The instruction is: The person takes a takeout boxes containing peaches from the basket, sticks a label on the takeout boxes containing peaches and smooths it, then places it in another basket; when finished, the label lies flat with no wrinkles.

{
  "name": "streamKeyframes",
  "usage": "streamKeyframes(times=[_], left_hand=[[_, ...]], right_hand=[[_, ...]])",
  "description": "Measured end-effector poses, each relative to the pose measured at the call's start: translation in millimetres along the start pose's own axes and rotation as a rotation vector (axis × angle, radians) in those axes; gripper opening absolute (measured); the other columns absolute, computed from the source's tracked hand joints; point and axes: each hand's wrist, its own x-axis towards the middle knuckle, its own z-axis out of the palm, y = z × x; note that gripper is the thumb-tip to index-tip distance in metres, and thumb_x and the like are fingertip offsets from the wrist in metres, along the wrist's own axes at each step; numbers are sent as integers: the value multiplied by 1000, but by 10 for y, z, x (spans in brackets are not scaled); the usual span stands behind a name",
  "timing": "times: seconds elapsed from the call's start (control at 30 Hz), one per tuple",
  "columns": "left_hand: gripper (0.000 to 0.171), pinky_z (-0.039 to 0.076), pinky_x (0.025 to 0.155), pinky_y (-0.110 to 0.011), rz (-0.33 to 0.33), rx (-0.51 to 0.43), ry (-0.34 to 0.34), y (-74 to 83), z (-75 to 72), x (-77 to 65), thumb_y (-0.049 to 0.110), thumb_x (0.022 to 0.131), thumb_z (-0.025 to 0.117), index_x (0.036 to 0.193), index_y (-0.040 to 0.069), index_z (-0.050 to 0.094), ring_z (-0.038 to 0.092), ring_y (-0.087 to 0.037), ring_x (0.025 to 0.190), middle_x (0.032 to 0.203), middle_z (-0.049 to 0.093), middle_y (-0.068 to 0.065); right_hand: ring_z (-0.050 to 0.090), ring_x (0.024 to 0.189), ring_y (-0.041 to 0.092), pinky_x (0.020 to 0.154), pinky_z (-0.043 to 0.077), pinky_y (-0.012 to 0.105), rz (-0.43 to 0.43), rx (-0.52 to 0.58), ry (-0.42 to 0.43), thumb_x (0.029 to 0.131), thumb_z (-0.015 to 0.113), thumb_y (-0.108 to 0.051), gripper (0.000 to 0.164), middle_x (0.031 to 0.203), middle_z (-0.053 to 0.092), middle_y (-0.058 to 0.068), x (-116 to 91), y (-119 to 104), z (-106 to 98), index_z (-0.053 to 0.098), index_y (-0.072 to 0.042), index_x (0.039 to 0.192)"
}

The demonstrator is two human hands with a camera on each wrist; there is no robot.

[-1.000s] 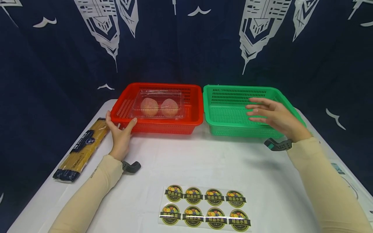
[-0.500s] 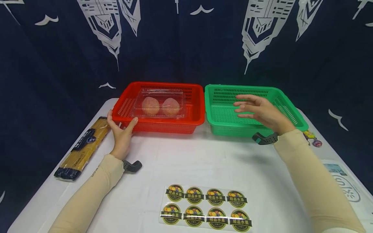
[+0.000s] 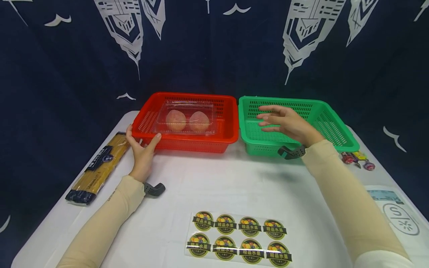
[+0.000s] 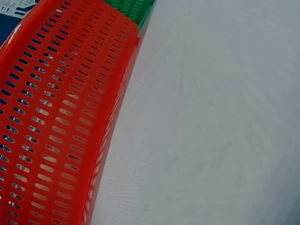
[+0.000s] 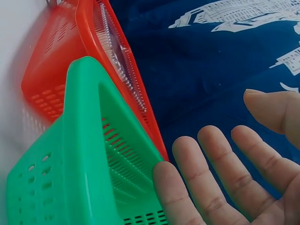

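A red basket [image 3: 187, 145] stands at the back of the table. In it lies a clear plastic clamshell box [image 3: 186, 106] with two peaches [image 3: 175, 120] showing inside. My left hand [image 3: 142, 158] holds the basket's front left corner, thumb at the front rim and fingers along the left side. Over the green basket [image 3: 268, 149], my right hand [image 3: 288, 122] hovers with fingers spread and nothing in them. The right wrist view shows the open palm [image 5: 243, 187] beside the green rim [image 5: 77, 103]. The left wrist view has the red wall [image 4: 65, 122], but no fingers.
A pack of spaghetti [image 3: 100, 167] lies along the left edge. At the front is a sheet of round fruit stickers [image 3: 238, 238]. Wrapped lollipops [image 3: 358, 159] and a printed clear bag [image 3: 395, 212] lie on the right. A dark blue curtain [image 3: 214, 48] hangs behind.
My right hand has moved left over the green basket, and the lollipops have come into view behind the arm. The left hand stays at the red basket's corner. The view has shifted slightly.
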Motion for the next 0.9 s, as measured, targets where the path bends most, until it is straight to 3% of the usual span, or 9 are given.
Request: streamKeyframes(times=[0.2, 0.63, 0.9], left_hand=[[100, 41, 124, -43, -6, -3, 0, -2, 5, 7, 19, 103, 76, 167, 40, 3, 26, -23, 157, 173, 15, -4], [100, 41, 124, -42, 17, 37, -1, -4, -31, 11, 22, 102, 76, 168, 39, 3, 26, -22, 157, 172, 18, -3], [99, 40, 125, -42, 34, 48, 1, -8, -23, 1, 22, 102, 76, 168, 37, 4, 27, -24, 157, 172, 19, -6]], right_hand=[[72, 115, 18, 100, 61, 35, 28, -29, -4, 112, 59, -9, 50, 131, 71, -1, 165, -7, 99, 45, -2, 159], [66, 126, 31, 117, 48, 54, 62, -48, -24, 112, 57, -11, 52, 148, 62, 17, 490, -76, 328, 42, -2, 161], [67, 122, 27, 107, 57, 41, 69, -29, -22, 112, 60, -17, 51, 139, 66, 10, 700, -27, 482, 46, -4, 159]])
